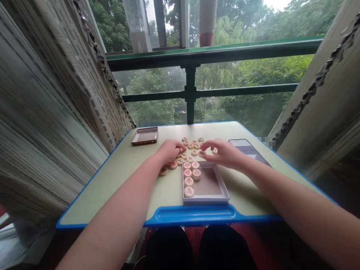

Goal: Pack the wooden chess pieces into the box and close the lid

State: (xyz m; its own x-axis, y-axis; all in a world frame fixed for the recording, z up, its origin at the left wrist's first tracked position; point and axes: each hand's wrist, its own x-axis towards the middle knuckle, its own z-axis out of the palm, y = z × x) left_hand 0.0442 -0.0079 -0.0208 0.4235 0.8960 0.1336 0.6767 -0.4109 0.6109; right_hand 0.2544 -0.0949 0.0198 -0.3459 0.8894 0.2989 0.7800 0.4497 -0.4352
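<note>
Round wooden Chinese chess pieces [194,152] with red or dark characters lie loosely grouped in the middle of the table. My left hand [169,150] reaches in from the left, its curled fingertips around a piece [181,151] that they partly hide. On the group's right side, my right hand [224,152] hovers with thumb and index finger apart. Another piece [215,151] shows beneath its palm. Nearer me sits a shallow white box [222,189]. Several red-marked pieces [188,181] stand in it along its left side and far end.
A brown-edged box lid [144,136] lies at the table's far left. Partly behind my right forearm is a phone [249,150]. The pale table [117,193] has a blue raised rim with a tray groove [195,214] in front. Curtains [102,74] and a green railing [218,51] surround it.
</note>
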